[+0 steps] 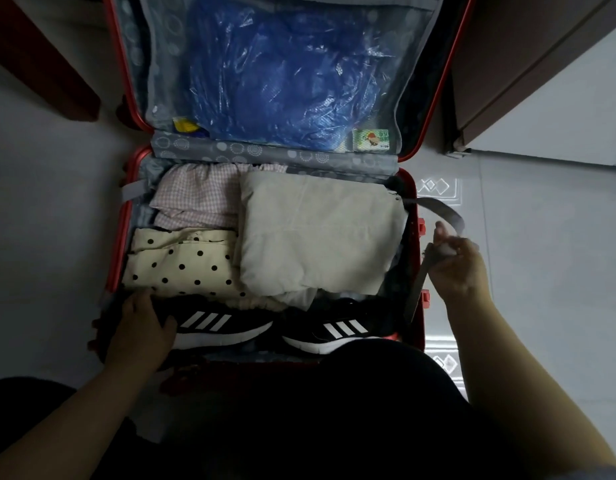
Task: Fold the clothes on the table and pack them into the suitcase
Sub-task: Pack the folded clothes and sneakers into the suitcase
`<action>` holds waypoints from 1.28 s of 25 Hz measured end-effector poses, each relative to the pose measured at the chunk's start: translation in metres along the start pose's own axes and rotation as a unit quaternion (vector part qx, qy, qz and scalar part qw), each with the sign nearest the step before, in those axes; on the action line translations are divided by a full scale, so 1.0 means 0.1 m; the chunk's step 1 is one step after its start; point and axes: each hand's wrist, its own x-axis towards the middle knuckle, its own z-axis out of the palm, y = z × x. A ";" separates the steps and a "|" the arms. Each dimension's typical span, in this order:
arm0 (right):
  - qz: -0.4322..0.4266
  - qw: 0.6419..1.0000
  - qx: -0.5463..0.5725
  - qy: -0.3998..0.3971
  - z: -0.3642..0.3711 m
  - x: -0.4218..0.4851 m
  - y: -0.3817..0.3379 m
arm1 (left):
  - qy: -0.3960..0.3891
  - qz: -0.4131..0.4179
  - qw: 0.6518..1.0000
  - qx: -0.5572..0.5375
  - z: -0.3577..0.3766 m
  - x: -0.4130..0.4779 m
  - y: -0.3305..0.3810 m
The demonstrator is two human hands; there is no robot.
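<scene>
Suitcase (411, 209) lies open on the floor, its near half full: beige fold (320, 233) at centre, dotted fold (181, 261) at 9 o'clock, shoes (226, 323) at 6. Right hand (455, 265) pinches the strap (445, 211) at 3 o'clock; left hand (140, 327) lies spread, pressing a shoe. Best to draw the strap flat across the pile while holding it down.

Single head view, close, looking steeply down over open suitcase (412, 209) on floor.
</scene>
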 end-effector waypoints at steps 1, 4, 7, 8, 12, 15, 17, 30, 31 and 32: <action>0.003 0.998 -0.038 -0.049 0.14 -0.11 0.04 | 0.036 0.014 0.999 -0.020 -0.11 0.08 -0.02; -0.100 0.930 -0.348 -0.066 0.48 -0.30 0.23 | 0.135 -0.022 0.990 -0.037 -0.47 0.36 -0.10; -0.244 0.656 -0.707 -0.097 0.69 -0.39 0.48 | 0.089 -0.204 0.965 -0.137 -0.69 0.54 -0.25; -0.279 0.544 -0.781 -0.127 0.73 -0.40 0.57 | 0.020 -0.258 0.946 -0.197 -0.71 0.51 -0.21; -0.193 0.390 -0.865 -0.251 0.94 -0.57 0.89 | -0.176 -0.265 0.850 -0.419 -0.59 0.47 -0.16; -0.176 0.347 -0.872 -0.298 1.07 -0.66 1.08 | -0.144 -0.273 0.825 -0.473 -0.55 0.68 -0.37; -0.144 0.384 -0.860 -0.304 1.18 -0.67 1.13 | -0.122 -0.270 0.797 -0.527 -0.59 0.78 -0.44; -0.059 0.545 -0.747 -0.377 1.58 -0.85 1.58 | -0.016 0.190 0.972 -0.139 -0.67 0.37 0.52; -0.061 0.547 -0.747 -0.373 1.61 -0.83 1.61 | -0.036 0.194 0.972 -0.130 -0.71 0.35 0.56; -0.063 0.547 -0.749 -0.370 1.65 -0.81 1.63 | -0.056 0.193 0.971 -0.132 -0.73 0.33 0.58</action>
